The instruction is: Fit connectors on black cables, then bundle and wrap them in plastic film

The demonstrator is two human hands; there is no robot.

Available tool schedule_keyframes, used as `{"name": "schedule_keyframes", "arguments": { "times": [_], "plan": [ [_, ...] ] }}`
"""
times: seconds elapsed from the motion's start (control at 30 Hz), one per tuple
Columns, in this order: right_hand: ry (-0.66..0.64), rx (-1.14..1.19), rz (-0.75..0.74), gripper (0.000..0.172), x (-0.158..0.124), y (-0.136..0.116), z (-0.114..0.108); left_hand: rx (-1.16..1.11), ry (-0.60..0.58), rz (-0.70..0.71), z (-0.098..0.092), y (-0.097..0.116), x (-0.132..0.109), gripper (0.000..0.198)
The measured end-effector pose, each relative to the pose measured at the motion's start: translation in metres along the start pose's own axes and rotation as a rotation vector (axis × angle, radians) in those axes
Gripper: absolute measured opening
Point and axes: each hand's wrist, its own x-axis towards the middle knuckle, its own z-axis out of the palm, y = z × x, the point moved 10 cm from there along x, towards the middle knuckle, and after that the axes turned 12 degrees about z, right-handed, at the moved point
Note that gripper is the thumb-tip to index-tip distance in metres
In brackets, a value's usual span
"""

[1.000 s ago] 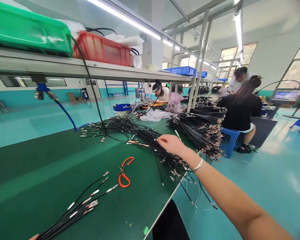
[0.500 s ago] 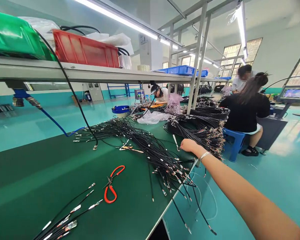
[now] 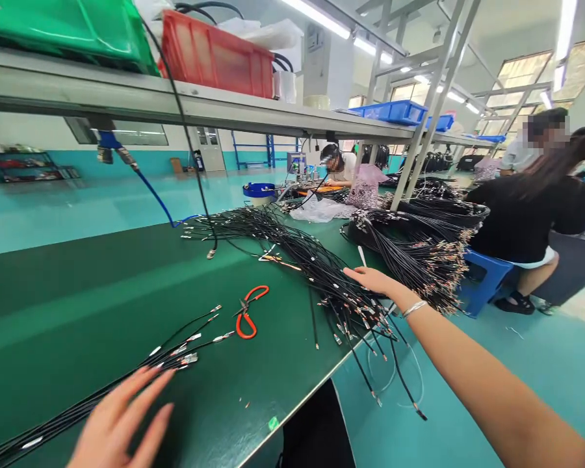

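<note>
My left hand (image 3: pixel 127 419) is at the lower left, fingers spread and holding nothing, beside the ends of a small bundle of black cables (image 3: pixel 97 393). Further off, my right hand (image 3: pixel 375 281) reaches with fingers stretched out over the large pile of black cables (image 3: pixel 292 244); whether it touches them I cannot tell. Just behind that hand stands a thin white stick-like piece (image 3: pixel 362 255), its lower end hidden. Red-handled snips (image 3: pixel 246 312) lie on the green table between the two hands.
Coiled black cables (image 3: pixel 419 240) are heaped at the right table edge. A shelf (image 3: pixel 322 120) with a red bin (image 3: pixel 219 55) crosses overhead, and a black cable (image 3: pixel 188 136) hangs from it. One person (image 3: pixel 531 188) sits on a blue stool (image 3: pixel 487 279); others work behind.
My left hand has come into view at the lower left. My right hand has left the white piece, opened its fingers and moved over the cable pile. The view has shifted.
</note>
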Motion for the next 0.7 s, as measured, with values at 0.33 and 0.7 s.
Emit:
{"name": "schedule_keyframes", "arguments": {
  "times": [0.33, 0.7],
  "plan": [
    [-0.057, -0.222, 0.017, 0.082, -0.016, -0.035, 0.046, 0.023, -0.223, 0.096, 0.031, 0.065, 0.025, 0.04],
    [0.041, -0.153, 0.004, 0.072, -0.021, -0.032, 0.053, 0.103, -0.49, -0.331, -0.054, -0.149, -0.084, 0.071]
  ]
}}
